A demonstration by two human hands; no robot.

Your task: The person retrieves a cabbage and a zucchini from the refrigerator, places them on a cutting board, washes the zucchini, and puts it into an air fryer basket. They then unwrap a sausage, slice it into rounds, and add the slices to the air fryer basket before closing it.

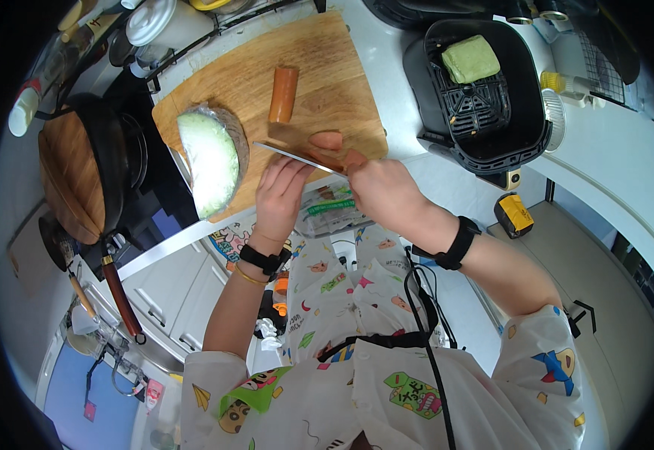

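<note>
On the wooden cutting board [225, 73] lies a cylindrical piece of sausage [284, 94], with smaller cut pieces [327, 140] nearer me. My right hand [386, 188] grips a knife, whose blade [298, 156] points left across the board. My left hand [283, 194] is at the board's near edge with its fingertips against or just under the blade; whether they press on a piece behind it is hidden. Part of a sausage piece shows just beyond the blade. Left of my hands rests a plastic-wrapped half of a pale green melon or gourd [209, 163].
A black air fryer basket [484, 163] holding a folded green item [471, 59] stands to the right. At the left, a pan [114, 169] with a wooden lid [71, 174] sits by the stove. A plastic package [329, 209] lies below the board. Containers line the back left.
</note>
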